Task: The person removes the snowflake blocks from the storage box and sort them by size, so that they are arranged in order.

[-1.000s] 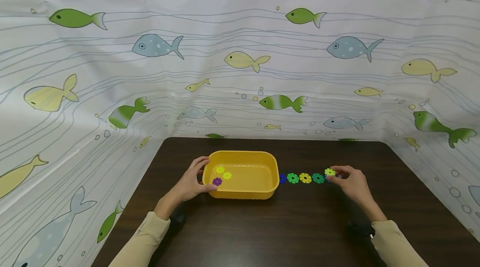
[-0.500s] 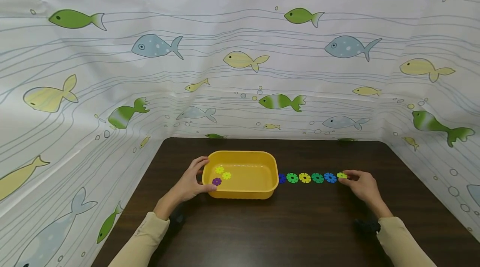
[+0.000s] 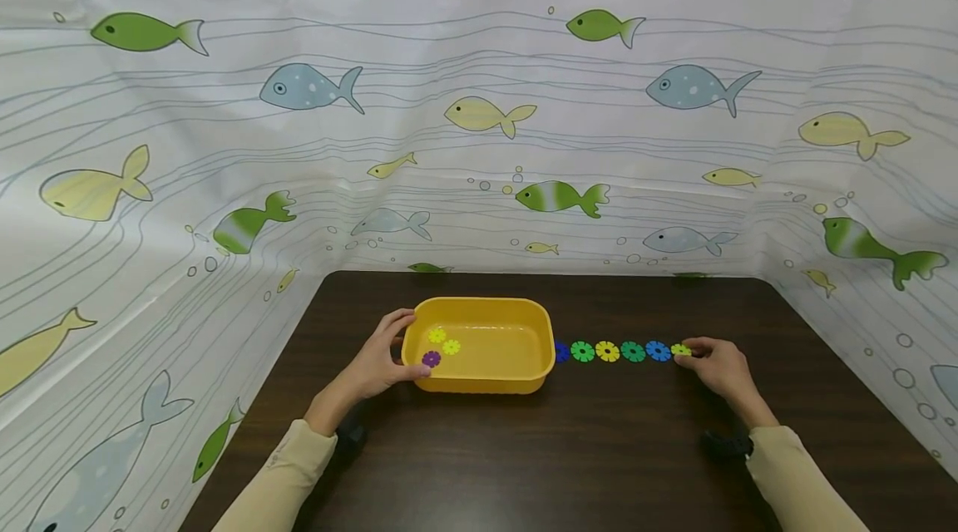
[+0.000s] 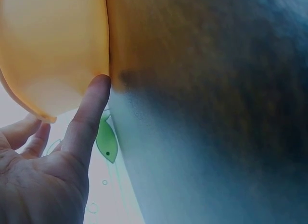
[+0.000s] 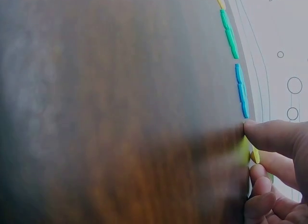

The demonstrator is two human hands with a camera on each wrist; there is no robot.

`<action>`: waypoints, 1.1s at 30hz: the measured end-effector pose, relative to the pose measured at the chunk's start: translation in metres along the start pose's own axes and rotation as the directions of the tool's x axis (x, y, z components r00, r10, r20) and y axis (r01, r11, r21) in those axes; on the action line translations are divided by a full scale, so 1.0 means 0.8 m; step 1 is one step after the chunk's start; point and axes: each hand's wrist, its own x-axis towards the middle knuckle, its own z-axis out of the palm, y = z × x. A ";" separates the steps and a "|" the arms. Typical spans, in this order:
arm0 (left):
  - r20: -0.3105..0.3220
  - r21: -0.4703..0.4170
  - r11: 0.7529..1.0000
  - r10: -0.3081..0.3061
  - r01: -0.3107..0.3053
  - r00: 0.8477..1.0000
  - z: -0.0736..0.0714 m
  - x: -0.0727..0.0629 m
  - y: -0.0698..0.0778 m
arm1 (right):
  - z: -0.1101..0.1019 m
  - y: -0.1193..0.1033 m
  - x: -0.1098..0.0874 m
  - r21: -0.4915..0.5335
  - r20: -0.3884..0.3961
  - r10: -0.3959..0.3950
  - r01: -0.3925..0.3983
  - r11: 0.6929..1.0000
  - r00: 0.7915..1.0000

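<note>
My left hand holds the left end of a yellow plastic tub, thumb at the front side and fingers by the back-left corner. The left wrist view shows the thumb against the tub's wall. Inside the tub lie two yellow-green flower-shaped discs and a purple one. At the right end of a row of such discs, my right hand pinches a yellow-green notched disc between thumb and fingers, low at the tabletop. In the right wrist view this disc is partly covered by the fingers.
From the tub's right side runs the row: dark blue, green, yellow, teal-green and blue discs. The dark wooden table backs onto a fish-printed sheet.
My right hand has moved right and down with the yellow-green disc, from over the blue disc to the spot beside it. The left hand stays on the tub.
</note>
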 end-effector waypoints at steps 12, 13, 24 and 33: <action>-0.007 -0.007 1.000 -0.005 0.005 1.000 -0.002 -0.002 0.001 | -0.001 -0.007 0.000 -0.008 0.002 0.007 -0.007 1.000 1.000; -0.007 -0.005 1.000 -0.003 0.003 1.000 -0.002 -0.002 0.000 | -0.001 -0.008 0.000 -0.009 0.000 0.010 -0.010 1.000 1.000; -0.007 0.005 1.000 0.019 -0.019 1.000 -0.002 0.002 0.001 | -0.004 -0.034 -0.015 -0.043 -0.156 -0.068 0.063 0.997 0.985; -0.003 -0.002 1.000 0.007 -0.007 1.000 -0.003 0.001 0.000 | 0.001 -0.089 -0.021 -0.011 -0.142 -0.144 0.144 0.990 0.979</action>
